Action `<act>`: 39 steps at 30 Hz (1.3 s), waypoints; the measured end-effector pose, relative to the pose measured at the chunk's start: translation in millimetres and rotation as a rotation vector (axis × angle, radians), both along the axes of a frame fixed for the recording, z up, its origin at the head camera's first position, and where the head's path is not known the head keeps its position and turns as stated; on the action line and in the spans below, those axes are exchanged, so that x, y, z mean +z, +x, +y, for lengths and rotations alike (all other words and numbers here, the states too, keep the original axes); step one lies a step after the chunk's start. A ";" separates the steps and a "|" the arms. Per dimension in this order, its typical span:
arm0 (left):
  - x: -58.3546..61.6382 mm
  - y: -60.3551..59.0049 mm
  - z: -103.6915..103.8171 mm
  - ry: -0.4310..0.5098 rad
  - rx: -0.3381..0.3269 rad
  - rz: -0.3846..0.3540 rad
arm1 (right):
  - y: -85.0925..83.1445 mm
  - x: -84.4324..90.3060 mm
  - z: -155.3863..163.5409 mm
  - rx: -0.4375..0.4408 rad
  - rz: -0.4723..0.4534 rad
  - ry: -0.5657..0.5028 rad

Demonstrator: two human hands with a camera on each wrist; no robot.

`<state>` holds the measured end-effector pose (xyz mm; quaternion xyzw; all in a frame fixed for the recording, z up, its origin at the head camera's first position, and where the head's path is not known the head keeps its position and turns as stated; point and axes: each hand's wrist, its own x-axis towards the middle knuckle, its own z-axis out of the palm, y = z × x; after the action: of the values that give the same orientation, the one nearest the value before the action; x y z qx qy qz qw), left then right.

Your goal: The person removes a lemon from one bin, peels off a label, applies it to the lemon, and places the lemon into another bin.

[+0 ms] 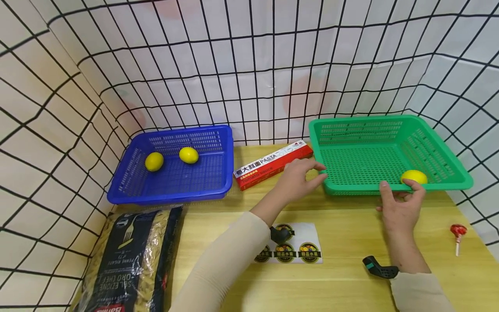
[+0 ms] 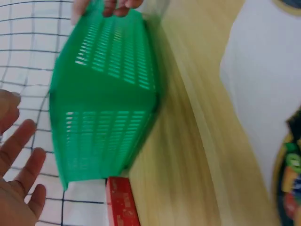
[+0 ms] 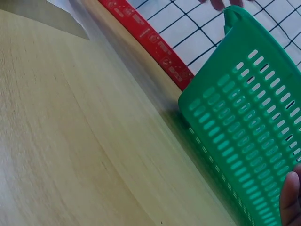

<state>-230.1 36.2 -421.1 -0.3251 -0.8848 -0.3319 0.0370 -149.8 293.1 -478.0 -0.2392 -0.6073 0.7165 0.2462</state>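
Observation:
A green basket stands at the back right with a lemon in its front right corner. My right hand grips its front rim, with some fingers curled under the rim against the outer wall. Just off the basket's left end is my left hand, its fingers spread and holding nothing; in the left wrist view these fingers are apart from the green wall. Behind the left hand lies a red and white pasta box, its right end beside the basket.
A blue basket at the back left holds two lemons. In front of it lies a bag of penne. A sticker sheet is at centre, a red lollipop at far right. Black wire mesh encloses the table.

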 end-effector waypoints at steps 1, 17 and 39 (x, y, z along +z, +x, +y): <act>-0.3 2.9 -4.6 0.012 -0.007 -0.016 | 0.0 0.0 0.3 0.000 0.013 -0.005; 1.8 40.5 -93.4 0.147 0.036 -0.085 | 21.6 0.0 -32.3 0.194 0.146 0.142; 73.7 -5.3 -228.3 -0.173 0.260 -0.039 | 4.2 28.4 -152.7 0.758 0.038 0.561</act>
<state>-235.4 -192.1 -347.4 -0.2032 -0.9453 -0.2529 0.0344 -145.7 140.4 -449.6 0.0882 -0.8174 0.5683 0.0336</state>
